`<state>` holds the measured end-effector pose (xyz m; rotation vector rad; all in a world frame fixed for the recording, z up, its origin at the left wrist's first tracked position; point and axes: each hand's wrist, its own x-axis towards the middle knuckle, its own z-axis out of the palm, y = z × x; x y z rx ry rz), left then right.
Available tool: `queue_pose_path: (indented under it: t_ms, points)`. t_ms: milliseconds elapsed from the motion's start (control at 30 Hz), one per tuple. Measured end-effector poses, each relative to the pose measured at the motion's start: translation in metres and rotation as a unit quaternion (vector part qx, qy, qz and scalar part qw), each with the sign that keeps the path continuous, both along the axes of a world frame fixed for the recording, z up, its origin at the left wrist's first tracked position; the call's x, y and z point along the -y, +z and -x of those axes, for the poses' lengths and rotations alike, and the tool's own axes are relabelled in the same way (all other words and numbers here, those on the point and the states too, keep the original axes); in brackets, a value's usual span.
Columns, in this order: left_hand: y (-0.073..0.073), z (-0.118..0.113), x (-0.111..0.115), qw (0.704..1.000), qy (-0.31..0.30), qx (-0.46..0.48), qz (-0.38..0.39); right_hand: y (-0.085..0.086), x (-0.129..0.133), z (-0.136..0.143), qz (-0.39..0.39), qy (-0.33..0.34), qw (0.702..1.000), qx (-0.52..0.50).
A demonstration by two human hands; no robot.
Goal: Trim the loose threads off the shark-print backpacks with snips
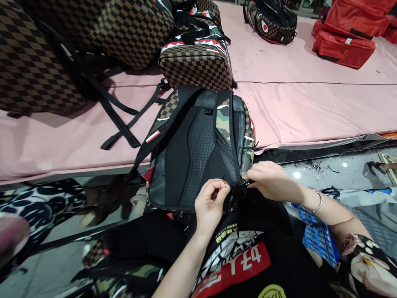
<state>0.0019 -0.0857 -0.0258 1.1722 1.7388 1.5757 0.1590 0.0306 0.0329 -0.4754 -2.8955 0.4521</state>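
Note:
A backpack (pixel 201 136) with a black padded back panel and checkered and camouflage sides lies with its straps up, over the table's near edge and against my lap. My left hand (pixel 212 203) is closed in a pinch over its lower right part, with what looks like a thin dark thread at the fingertips. Just to the right, my right hand (pixel 268 180) is closed on a small black item (pixel 248 182) with shiny spots, at the lower end of the right shoulder strap (pixel 228 128). The fingers partly hide that item, so its kind is unclear.
A pink-covered table (pixel 279 99) carries checkered backpacks (pixel 195 64) at the left and back, another backpack (pixel 273 22) farther off, and red bags (pixel 344 45) at the right. A blue crate (pixel 319 236) stands beside me. A person's patterned clothing (pixel 46 203) shows at left.

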Motion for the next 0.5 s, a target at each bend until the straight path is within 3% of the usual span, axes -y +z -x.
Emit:
queue_pose_path:
  t_ms: [100, 200, 267, 333, 400, 433, 500]
  points:
    - [0.004, -0.002, -0.001, 0.998, -0.004, -0.057, -0.015, 0.001, 0.001, 0.004, -0.049, -0.004, 0.999, 0.010]
    - [0.009, 0.003, -0.002, 0.999, 0.005, -0.001, -0.043, -0.003, 0.000, 0.000, -0.007, -0.009, 0.999, -0.047]
    - [0.016, 0.014, 0.000, 0.987, -0.036, 0.128, -0.096, -0.013, -0.001, -0.007, 0.096, -0.027, 0.986, -0.135]
    - [0.023, 0.027, 0.002, 0.935, -0.156, 0.278, -0.153, -0.029, 0.000, -0.017, 0.239, -0.073, 0.945, -0.211]
    - [0.030, 0.038, 0.003, 0.884, -0.251, 0.362, -0.155, -0.050, 0.005, -0.027, 0.367, -0.129, 0.889, -0.242]
    - [0.032, 0.041, 0.002, 0.885, -0.257, 0.368, -0.126, -0.062, 0.010, -0.030, 0.413, -0.150, 0.865, -0.242]
    - [0.030, 0.041, -0.002, 0.924, -0.198, 0.326, -0.022, -0.084, 0.020, -0.032, 0.464, -0.179, 0.836, -0.231]
